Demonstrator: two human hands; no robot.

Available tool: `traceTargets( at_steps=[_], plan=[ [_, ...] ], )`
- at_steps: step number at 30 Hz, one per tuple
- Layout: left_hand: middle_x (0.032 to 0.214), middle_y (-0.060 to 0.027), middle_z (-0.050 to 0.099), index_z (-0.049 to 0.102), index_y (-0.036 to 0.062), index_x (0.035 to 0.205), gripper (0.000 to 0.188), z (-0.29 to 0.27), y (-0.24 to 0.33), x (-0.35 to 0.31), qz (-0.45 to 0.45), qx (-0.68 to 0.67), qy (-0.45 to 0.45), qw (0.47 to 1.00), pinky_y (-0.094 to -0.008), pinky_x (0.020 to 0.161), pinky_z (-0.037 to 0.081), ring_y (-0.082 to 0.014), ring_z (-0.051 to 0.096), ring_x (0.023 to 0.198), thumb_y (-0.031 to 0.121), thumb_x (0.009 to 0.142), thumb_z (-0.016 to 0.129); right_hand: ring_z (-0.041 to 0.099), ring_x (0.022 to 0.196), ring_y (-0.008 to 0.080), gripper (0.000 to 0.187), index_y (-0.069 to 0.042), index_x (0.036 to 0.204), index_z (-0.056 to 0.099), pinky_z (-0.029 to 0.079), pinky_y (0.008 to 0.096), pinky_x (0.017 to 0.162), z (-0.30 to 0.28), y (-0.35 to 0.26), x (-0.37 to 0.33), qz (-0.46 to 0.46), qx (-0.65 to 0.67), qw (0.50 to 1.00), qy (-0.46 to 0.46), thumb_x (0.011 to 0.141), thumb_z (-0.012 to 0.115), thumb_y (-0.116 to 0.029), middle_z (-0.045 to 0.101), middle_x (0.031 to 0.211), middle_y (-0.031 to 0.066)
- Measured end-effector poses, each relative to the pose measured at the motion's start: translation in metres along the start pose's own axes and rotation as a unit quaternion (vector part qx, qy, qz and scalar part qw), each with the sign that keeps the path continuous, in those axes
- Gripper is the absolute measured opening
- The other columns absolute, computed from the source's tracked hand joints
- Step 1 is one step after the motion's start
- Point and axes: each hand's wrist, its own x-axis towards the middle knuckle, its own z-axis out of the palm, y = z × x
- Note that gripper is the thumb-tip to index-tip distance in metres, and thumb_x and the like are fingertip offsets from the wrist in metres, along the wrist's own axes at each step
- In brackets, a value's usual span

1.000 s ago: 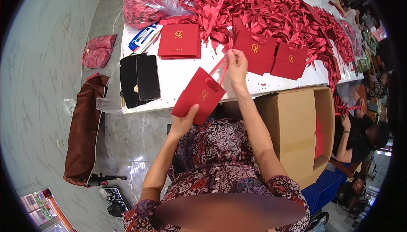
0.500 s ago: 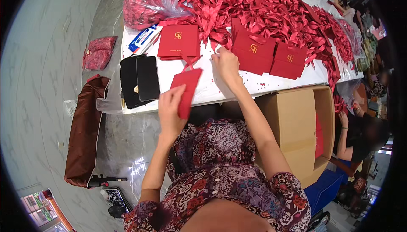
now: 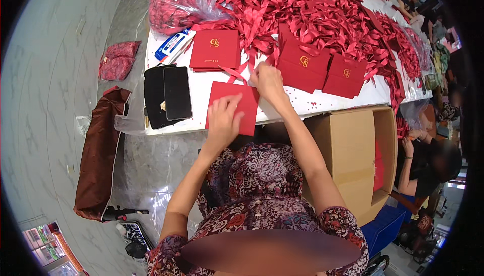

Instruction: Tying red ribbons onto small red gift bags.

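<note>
A flat red paper bag (image 3: 247,109) lies face up at the table's front edge, a red ribbon (image 3: 235,74) running from its top. My left hand (image 3: 224,119) rests on the bag with its fingers spread across it. Just above the bag's right corner, my right hand (image 3: 268,83) has its fingers pinched at a red ribbon strand; its fingertips are partly hidden. Left of the hands sits a stack of red bags (image 3: 214,49) with a gold emblem. More red bags (image 3: 303,69) lie to the right, below a big heap of red ribbons (image 3: 302,9).
A black phone (image 3: 177,93) lies on a dark case at the table's left, below a blue-and-white packet (image 3: 174,46). An open cardboard box (image 3: 348,150) stands at my right. Plastic-wrapped ribbons (image 3: 174,6) sit at the far left corner. Another person (image 3: 408,167) works at right.
The red bag, tilted in my left hand before, now lies flat and has shifted right. My left hand has moved right onto it; my right hand has come slightly nearer.
</note>
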Motion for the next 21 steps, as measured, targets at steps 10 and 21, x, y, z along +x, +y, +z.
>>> traceTargets(
  at_steps=[10,21],
  plan=[
    [0.083,-0.0116,0.067,0.069,0.0016,0.101,0.015,0.006,-0.01,0.06,0.009,-0.091,0.01,0.996,-0.0378,0.071,0.046,-0.0272,0.061,0.077,0.01,0.091,0.062,0.061,0.056,0.0129,0.017,0.0,0.093,0.065,0.046,0.0282,0.053,-0.042,-0.019,-0.046,0.064,0.408,0.906,-0.087,0.09,0.068,-0.016,0.065,0.069,0.0049],
    [0.08,-0.0046,0.071,0.07,0.0021,0.103,0.015,0.026,-0.005,0.056,-0.158,-0.389,-0.015,0.907,-0.0229,0.061,0.047,-0.008,0.062,0.069,0.01,0.092,0.065,0.063,0.088,0.0136,0.01,0.0,0.101,0.065,0.048,0.0258,0.081,-0.052,-0.003,-0.063,-0.113,0.378,0.916,0.074,0.094,0.062,-0.007,0.064,0.097,0.0083]
  ],
)
